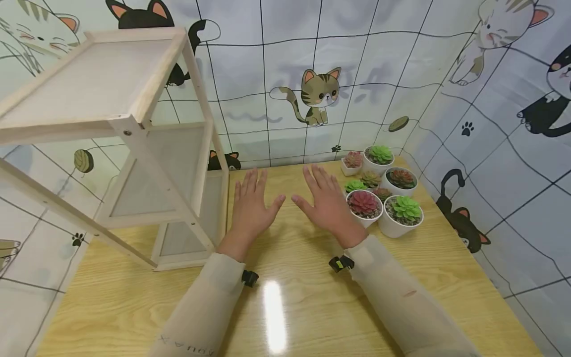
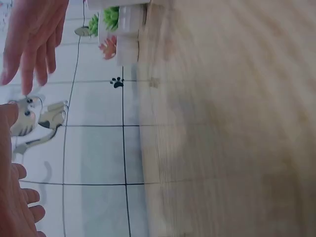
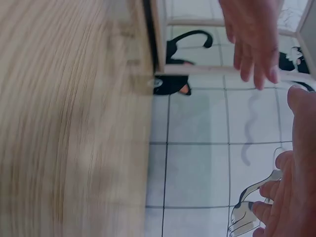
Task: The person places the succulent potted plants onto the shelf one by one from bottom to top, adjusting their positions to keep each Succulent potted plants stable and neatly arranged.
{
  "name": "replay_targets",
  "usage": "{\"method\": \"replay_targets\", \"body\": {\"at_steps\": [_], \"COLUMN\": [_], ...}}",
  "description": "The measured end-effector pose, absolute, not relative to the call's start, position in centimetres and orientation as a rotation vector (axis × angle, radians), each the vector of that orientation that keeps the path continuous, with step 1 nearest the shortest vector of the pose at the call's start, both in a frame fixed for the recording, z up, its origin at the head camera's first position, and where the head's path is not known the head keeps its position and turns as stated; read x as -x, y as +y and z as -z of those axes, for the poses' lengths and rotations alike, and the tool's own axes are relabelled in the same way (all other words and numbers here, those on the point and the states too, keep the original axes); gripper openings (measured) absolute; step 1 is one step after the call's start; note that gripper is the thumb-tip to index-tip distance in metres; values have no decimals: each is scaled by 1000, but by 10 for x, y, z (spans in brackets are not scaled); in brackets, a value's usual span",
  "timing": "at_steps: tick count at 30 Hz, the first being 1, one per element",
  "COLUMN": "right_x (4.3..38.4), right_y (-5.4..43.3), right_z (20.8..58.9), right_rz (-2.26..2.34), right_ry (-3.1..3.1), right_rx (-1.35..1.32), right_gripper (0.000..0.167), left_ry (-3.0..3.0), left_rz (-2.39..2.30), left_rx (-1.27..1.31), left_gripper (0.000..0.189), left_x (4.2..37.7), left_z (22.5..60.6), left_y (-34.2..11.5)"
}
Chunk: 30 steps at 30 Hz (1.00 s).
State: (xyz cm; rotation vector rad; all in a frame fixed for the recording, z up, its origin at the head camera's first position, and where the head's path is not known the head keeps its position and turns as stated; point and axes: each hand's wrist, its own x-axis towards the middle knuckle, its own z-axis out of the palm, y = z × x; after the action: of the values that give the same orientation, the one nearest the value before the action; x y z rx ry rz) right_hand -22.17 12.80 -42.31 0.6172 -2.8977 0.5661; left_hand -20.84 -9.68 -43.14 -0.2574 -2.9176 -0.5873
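Pale wood makes up the tall shelf [image 1: 157, 171] at the left of the head view, which stands on the yellow table [image 1: 312, 317]. The potted plants [image 1: 382, 193] sit in a bunch right of the middle. Between them we see the left hand [image 1: 253, 206] and the right hand [image 1: 324, 206], both spread flat with straight fingers. The thumbs point at each other with a gap between, and we see nothing held.

We think the work is at its very start: the shelf is up, the plants are all together, and no hand has picked one up. So we guess all the handling is left to do.

Some bits are hard to see. The left edge cuts off part of the shelf, and the bottom edge cuts off the sleeves [image 1: 200, 310]. The small pots in the middle of the bunch hide behind others. Both wrist views are blurry. We can't tell if the right wrist touches the nearest pot.
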Motion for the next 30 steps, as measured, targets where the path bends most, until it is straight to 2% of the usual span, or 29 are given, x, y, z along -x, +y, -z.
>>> {"method": "replay_targets", "body": {"at_steps": [19, 30], "right_x": [168, 147], "right_y": [132, 162], "right_z": [415, 429], "right_rz": [-914, -930], "right_ry": [-2636, -2745], "right_rx": [-847, -793], "right_gripper": [81, 79], "left_ry": [-2604, -2002], "left_rz": [525, 567], "left_rx": [573, 663], "left_gripper": [81, 50], "left_x": [130, 106], "left_z": [420, 421], "left_y": [-120, -153]}}
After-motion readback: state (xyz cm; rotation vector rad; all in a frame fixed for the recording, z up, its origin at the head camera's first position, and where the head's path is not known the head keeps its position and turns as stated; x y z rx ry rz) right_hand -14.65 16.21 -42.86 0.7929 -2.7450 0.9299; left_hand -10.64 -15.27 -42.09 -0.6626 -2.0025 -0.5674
